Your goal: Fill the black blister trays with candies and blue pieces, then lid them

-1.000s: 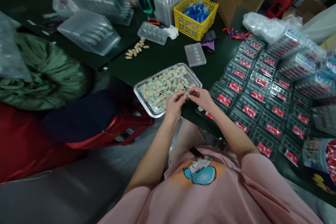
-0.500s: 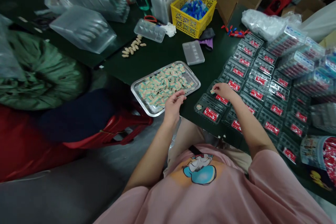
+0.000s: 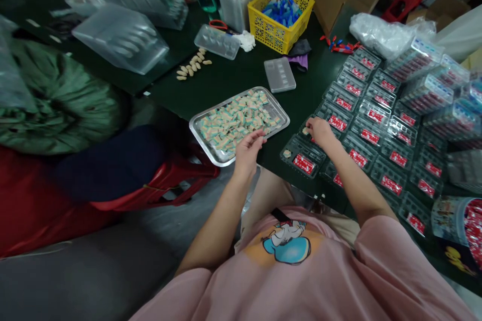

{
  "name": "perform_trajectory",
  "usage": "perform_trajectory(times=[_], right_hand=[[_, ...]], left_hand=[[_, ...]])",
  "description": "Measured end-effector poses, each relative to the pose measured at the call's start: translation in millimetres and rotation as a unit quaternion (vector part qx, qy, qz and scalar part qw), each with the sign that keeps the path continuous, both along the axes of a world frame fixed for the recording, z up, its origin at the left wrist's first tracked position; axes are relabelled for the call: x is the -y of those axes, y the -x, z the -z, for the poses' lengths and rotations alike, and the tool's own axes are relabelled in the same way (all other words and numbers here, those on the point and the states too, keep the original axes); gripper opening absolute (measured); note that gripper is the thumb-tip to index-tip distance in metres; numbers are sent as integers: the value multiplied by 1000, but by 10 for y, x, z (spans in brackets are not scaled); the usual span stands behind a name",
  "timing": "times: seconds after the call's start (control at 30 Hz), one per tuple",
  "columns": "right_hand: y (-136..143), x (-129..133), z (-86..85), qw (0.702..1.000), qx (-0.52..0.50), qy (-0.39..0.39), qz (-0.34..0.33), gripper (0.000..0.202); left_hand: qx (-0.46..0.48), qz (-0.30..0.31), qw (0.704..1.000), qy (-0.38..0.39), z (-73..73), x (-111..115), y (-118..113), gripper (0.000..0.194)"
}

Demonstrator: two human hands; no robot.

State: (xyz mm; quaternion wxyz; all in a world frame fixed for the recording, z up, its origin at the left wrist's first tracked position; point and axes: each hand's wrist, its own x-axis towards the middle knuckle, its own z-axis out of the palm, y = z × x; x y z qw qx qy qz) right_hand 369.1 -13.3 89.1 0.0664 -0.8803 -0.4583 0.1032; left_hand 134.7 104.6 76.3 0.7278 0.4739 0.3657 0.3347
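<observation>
My left hand (image 3: 249, 149) hovers at the near right edge of a metal tray (image 3: 281, 110), its thumb and fingers pinched together; whatever may be between them is hidden. Heaped in the tray are many small beige-and-green pieces (image 3: 235, 123). Over a clear plastic blister tray, my right hand (image 3: 319, 130) has its fingers curled down at a small beige piece (image 3: 305, 131) in a compartment. A nearer blister tray (image 3: 314, 154) holds a similar beige piece (image 3: 287, 154) and a red-and-white insert (image 3: 304, 163).
Rows of blister trays with red inserts (image 3: 369, 136) cover the right side. Stacked filled packs (image 3: 427, 95) and a tub of red pieces (image 3: 450, 220) stand beyond them. At the back are a yellow basket (image 3: 271, 32), peanut-shaped pieces (image 3: 194, 64) and clear plastic covers (image 3: 120, 42).
The view has shifted slightly. My right fingertips have drawn back a little from the beige piece in the compartment. My left hand stays by the metal tray.
</observation>
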Motion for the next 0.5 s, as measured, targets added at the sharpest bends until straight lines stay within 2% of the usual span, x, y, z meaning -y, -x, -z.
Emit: perform_trajectory(times=[0.13,0.3,0.4,0.5], right_hand=[[18,32,57,1000,-5,-12,-25,14],[84,52,44,999,5,21,-37,18],[136,-52,-3,999,6,-23,-40,18],[191,-317,2,993,-37,-87,-74,18]], left_hand=[[1,-8,1000,-6,-5,-15,8,26],[2,-15,1000,-8,3,-41,37,25],[4,-17,1000,0,16,-59,61,25],[5,-22,1000,2,20,-78,83,26]])
